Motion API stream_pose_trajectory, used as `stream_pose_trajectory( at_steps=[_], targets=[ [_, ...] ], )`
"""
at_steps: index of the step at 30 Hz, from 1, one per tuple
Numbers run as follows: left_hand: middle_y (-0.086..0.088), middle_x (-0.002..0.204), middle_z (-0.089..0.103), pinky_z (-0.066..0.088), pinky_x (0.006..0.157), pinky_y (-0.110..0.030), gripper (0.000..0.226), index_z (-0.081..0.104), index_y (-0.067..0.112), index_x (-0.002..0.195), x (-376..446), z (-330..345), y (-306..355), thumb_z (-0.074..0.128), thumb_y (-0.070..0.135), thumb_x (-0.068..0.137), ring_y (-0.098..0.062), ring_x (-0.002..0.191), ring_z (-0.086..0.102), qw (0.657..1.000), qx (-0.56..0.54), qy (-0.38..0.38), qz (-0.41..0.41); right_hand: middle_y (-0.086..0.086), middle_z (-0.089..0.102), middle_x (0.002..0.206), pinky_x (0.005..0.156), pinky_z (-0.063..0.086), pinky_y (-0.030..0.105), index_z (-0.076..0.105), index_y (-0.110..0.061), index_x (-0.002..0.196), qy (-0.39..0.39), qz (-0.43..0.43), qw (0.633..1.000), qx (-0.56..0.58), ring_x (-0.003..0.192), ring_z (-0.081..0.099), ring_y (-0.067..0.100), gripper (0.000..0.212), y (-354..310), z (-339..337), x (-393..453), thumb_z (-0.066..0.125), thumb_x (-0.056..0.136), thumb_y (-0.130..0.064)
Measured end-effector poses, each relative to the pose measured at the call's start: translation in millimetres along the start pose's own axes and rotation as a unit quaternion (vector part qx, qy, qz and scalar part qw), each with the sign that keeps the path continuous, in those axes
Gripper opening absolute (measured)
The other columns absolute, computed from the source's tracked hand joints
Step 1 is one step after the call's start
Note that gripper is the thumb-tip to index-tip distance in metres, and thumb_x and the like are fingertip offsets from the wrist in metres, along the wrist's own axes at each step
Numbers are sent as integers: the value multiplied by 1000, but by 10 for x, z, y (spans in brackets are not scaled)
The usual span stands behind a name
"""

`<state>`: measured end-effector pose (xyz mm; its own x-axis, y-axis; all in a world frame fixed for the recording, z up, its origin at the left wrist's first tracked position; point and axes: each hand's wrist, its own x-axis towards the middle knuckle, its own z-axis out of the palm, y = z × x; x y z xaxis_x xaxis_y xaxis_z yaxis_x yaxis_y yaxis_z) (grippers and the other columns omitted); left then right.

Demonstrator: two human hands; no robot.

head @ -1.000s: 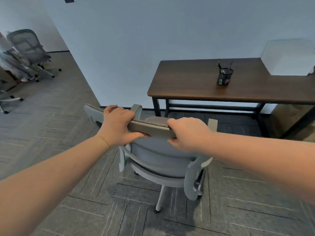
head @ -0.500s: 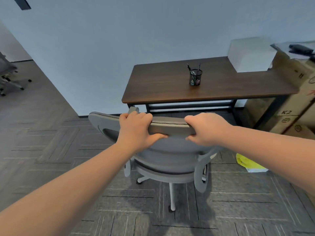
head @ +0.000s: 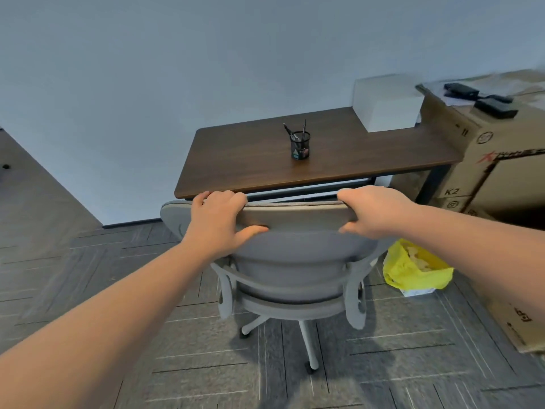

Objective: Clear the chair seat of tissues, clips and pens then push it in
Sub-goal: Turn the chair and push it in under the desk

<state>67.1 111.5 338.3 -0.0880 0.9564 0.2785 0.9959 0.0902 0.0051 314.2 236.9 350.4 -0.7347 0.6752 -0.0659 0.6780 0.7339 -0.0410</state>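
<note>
Chair (head: 298,261) backrest top gripped by left hand (head: 219,224), right hand (head: 373,212).

Left hand (head: 219,225) and right hand (head: 370,212) gripping the top edge of a grey chair (head: 298,261), facing a brown worktop (head: 247,160) bearing a pen cup (head: 300,145).

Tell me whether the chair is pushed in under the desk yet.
Not yet. The chair stands in front of the desk, its backrest short of the edge, both hands gripping its top.
</note>
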Motion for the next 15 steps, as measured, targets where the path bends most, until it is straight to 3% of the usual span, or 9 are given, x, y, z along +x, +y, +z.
stream_pose_trajectory(
  at_steps=[4, 10, 15],
  targets=[
    [1, 81, 50, 31, 73, -34, 53, 51, 15, 84, 55, 132, -102, 60, 65, 72, -24, 80, 51, 999, -10, 40, 5, -8, 44, 81, 64, 38, 31, 40, -22, 87, -2, 27, 1000, 0, 79, 46, 18, 35, 184, -19, 0, 67, 82, -44],
    [-3, 91, 56, 37, 81, -39, 52, 52, 14, 90, 256, 194, 40, 61, 62, 75, -25, 87, 51, 999, -24, 40, 1, -6, 56, 89, 67, 48, 35, 46, -23, 92, -5, 79, 997, 23, 84, 54, 19, 40, 393, -32, 108, 75, 74, -44],
    [-3, 97, 55, 35, 84, -40, 51, 52, 14, 97, 354, 235, 130, 61, 60, 77, -25, 92, 49, 998, -36, 43, 21, -3, 53, 87, 65, 40, 33, 42, -23, 87, -11, 116, 993, 9, 84, 51, 21, 40, 466, -85, 94, 76, 76, -40]
  ],
)
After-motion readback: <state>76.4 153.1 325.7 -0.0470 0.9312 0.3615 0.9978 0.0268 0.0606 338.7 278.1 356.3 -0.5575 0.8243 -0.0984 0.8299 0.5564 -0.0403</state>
